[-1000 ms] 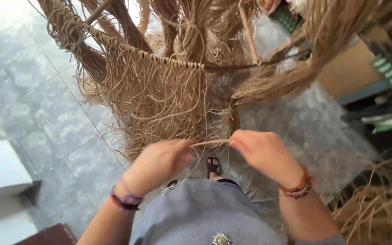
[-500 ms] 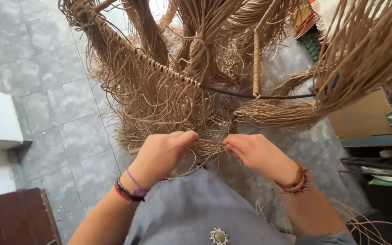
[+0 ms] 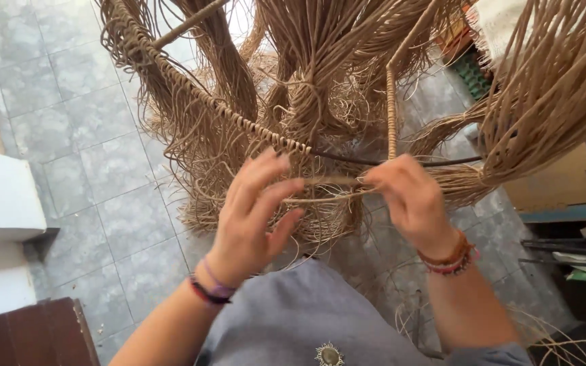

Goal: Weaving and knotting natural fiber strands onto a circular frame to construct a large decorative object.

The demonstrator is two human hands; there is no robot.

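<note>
Tan cord (image 3: 337,181) pinched between both hands' fingers (image 3: 286,186); hanging strands (image 3: 239,156) crowd frame rod (image 3: 401,161).

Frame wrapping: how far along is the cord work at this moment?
Done: the left stretch of the frame rail is covered with knotted cord. In hand: the left hand and right hand pull a short bundle of strands taut between them. Left: the bare dark rail and many loose cords.
</note>
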